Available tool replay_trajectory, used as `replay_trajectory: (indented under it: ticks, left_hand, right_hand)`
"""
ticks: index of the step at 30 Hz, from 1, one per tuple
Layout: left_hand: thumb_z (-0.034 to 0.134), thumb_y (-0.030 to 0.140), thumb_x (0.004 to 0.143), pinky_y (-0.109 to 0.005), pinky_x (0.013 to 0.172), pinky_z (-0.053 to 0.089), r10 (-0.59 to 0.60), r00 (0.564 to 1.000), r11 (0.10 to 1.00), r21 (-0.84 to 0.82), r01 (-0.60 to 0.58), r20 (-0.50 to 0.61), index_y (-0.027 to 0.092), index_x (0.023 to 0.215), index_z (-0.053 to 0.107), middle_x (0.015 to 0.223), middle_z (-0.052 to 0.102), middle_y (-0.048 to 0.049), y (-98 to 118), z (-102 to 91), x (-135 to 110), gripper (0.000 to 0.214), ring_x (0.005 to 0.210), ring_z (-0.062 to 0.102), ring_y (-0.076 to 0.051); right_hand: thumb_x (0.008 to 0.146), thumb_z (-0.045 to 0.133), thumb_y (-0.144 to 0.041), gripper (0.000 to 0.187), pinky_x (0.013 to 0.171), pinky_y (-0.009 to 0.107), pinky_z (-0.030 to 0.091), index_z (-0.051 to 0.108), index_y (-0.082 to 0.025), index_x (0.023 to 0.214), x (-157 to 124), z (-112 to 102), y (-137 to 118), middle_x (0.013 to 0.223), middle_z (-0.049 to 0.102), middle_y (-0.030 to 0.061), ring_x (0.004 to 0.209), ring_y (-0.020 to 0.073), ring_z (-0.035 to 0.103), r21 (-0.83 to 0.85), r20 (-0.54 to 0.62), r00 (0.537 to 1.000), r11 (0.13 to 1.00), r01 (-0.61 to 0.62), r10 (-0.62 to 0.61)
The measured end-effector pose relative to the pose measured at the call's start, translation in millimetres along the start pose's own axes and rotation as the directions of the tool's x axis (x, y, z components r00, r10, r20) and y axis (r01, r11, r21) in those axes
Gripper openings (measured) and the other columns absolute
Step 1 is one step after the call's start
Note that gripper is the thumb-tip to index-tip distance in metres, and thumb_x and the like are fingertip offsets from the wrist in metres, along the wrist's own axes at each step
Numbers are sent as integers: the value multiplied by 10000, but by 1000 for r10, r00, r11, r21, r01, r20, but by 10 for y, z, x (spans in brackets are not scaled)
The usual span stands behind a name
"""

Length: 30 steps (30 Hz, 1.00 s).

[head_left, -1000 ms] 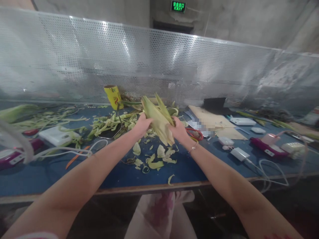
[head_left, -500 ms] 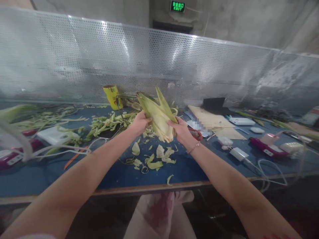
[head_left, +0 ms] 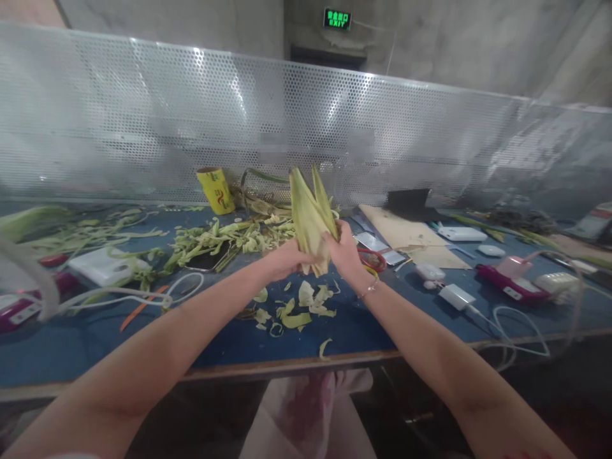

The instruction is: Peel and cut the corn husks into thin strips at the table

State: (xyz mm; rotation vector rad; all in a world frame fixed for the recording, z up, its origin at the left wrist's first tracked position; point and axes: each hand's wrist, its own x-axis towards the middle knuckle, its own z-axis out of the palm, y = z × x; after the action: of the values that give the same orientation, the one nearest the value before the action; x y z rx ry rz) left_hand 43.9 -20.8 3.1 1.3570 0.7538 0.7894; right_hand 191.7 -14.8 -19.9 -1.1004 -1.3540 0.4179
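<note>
Both my hands hold a bundle of pale green-yellow leaves (head_left: 310, 213) upright above the blue table (head_left: 363, 325). My left hand (head_left: 285, 261) is closed round the bundle's lower end from the left. My right hand (head_left: 345, 252), with a thin bracelet at the wrist, grips the same end from the right. The leaf tips point up and fan slightly. Cut leaf scraps (head_left: 299, 306) lie on the table just below my hands.
A heap of green trimmings (head_left: 224, 236) and a yellow cup (head_left: 216, 190) lie behind. Red scissors (head_left: 375, 260), cardboard (head_left: 401, 231), white chargers (head_left: 456, 296), cables (head_left: 521, 325) and pink devices (head_left: 509, 280) sit right. A white box (head_left: 100, 266) and cable lie left. A perforated metal screen (head_left: 143, 127) backs the table.
I have turned the leaf bundle from leaning left to nearly upright, and both hands have slid down to grip its lower end close together.
</note>
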Motion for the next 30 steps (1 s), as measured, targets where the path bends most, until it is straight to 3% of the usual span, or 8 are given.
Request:
replay_trajectory:
  ticks: [4, 8, 11, 14, 19, 23, 26, 30]
  left_hand:
    - [764, 71, 516, -281, 660, 541, 13, 999, 995, -101, -9, 39, 122, 1038, 563, 888, 689, -94, 38, -91, 40, 562, 731, 667, -178]
    - [741, 58, 558, -284, 710, 552, -33, 999, 989, -142, 32, 2, 129, 968, 567, 892, 685, -85, 50, -164, 81, 451, 795, 671, -176]
    - [718, 53, 598, -289, 733, 554, -49, 999, 987, -151, 47, -10, 125, 935, 579, 845, 690, -74, 45, -140, 83, 372, 779, 671, -164]
    - [700, 61, 631, -272, 699, 555, -45, 999, 991, -130, 41, -27, 112, 876, 595, 773, 690, -67, 42, -99, 77, 271, 706, 666, -148]
    - [676, 63, 665, -252, 633, 548, -20, 987, 993, -117, 1, -157, 88, 817, 597, 685, 674, -63, 41, -92, 92, 173, 587, 638, -120]
    - [696, 78, 651, -275, 651, 553, -6, 985, 992, -122, -16, -173, 94, 813, 583, 665, 661, -46, 19, -116, 106, 198, 590, 642, -125]
    - [720, 76, 617, -299, 687, 554, 15, 986, 992, -120, -35, -163, 100, 826, 568, 665, 658, -34, -5, -107, 107, 259, 603, 644, -127]
    - [742, 59, 558, -283, 661, 550, 45, 979, 996, -67, -60, -198, 117, 861, 539, 642, 647, -4, -18, -68, 98, 369, 581, 632, -114]
  right_hand:
    - [754, 517, -260, 430, 904, 400, 428, 395, -142, 1150, 61, -28, 91, 1113, 514, 135, 1025, 221, 518, 4, -16, 999, 999, 45, -45]
    - [685, 607, -191, 553, 958, 434, 384, 418, -151, 1202, 123, -124, 145, 1198, 449, 159, 1118, 256, 441, -258, -26, 966, 935, 242, -257]
    - [758, 543, -154, 291, 963, 431, 367, 575, -195, 1044, 122, -202, 106, 1073, 560, 108, 1077, 245, 481, -364, 225, 869, 789, 495, -441]
    - [847, 438, -162, 217, 873, 364, 428, 643, -193, 914, 74, -231, 28, 926, 649, 70, 917, 197, 580, -276, 479, 758, 744, 608, -442]
    - [828, 539, -362, 291, 810, 327, 459, 633, -162, 1017, 10, -208, -32, 992, 667, 93, 916, 200, 609, -259, 529, 775, 804, 536, -346]
    - [830, 534, -320, 250, 818, 312, 443, 636, -148, 979, 21, -195, -22, 995, 663, 101, 930, 194, 597, -285, 566, 758, 786, 549, -324]
    - [838, 497, -266, 176, 734, 274, 431, 622, -145, 861, 9, -172, -50, 857, 651, 81, 805, 164, 580, -320, 612, 732, 753, 576, -300]
    - [808, 495, -217, 93, 667, 264, 404, 565, -156, 804, -46, -98, -87, 784, 609, 76, 719, 162, 543, -435, 579, 779, 717, 545, -241]
